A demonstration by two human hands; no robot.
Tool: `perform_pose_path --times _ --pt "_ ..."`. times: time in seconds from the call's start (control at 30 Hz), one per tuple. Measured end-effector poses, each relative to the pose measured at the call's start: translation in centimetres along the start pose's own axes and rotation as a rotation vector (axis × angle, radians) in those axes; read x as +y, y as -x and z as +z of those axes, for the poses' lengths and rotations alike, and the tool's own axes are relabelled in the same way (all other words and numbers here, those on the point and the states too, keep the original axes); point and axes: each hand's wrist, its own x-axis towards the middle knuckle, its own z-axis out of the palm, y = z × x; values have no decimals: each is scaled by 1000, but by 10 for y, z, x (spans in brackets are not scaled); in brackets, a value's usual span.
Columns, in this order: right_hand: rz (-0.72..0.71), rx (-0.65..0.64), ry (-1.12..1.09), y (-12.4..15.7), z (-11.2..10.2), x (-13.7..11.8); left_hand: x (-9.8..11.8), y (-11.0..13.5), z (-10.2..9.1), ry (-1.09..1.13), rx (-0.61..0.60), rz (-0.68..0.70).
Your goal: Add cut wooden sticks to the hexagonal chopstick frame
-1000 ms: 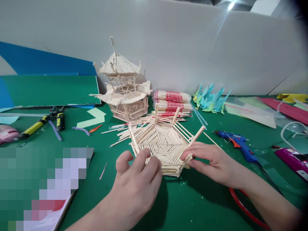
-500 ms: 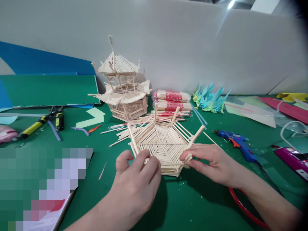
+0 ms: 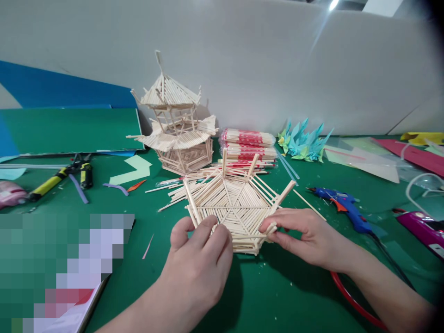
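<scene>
Between my hands sits a hexagonal frame of thin wooden sticks (image 3: pixel 236 203), its floor filled with sticks in a web pattern and short posts standing at its corners. My left hand (image 3: pixel 201 259) is closed at the near left edge; its fingertips are hidden behind the knuckles and the sticks. At the near right corner my right hand (image 3: pixel 301 236) pinches the frame between thumb and fingers, by a post that points toward me. Behind the frame stands a stick-built pagoda model (image 3: pixel 176 134) with two roofs.
Packs of wooden sticks (image 3: pixel 248 145) and loose sticks (image 3: pixel 176 194) lie behind the frame. A blue glue gun (image 3: pixel 343 206) rests at the right, near a purple power strip (image 3: pixel 421 231). Blue origami (image 3: pixel 305 141) stands by the wall. Yellow-handled pliers (image 3: pixel 52 182) lie left.
My left hand has shifted very slightly to the right along the frame's near edge. My right hand keeps its pinch, and the frame stays in place.
</scene>
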Motion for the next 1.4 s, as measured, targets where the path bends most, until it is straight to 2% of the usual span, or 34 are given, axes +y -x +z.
perform_pose_path --times 0.2,0.47,0.63,0.8,1.03,1.23,1.4 --pt "32 43 9 0 4 2 1 1 0 29 17 -12" --pt "25 207 81 0 15 -6 6 1 0 -64 20 -45" --pt "18 224 97 1 19 -8 15 -4 10 -21 50 -61" --pt "39 254 154 1 20 -13 23 -14 12 90 68 -29" --pt "79 290 143 4 26 -15 24 -19 12 104 65 -15" --pt "66 303 229 8 27 -12 23 -20 12 97 66 -15" --pt "-26 454 196 14 22 -12 25 -16 11 83 61 -4"
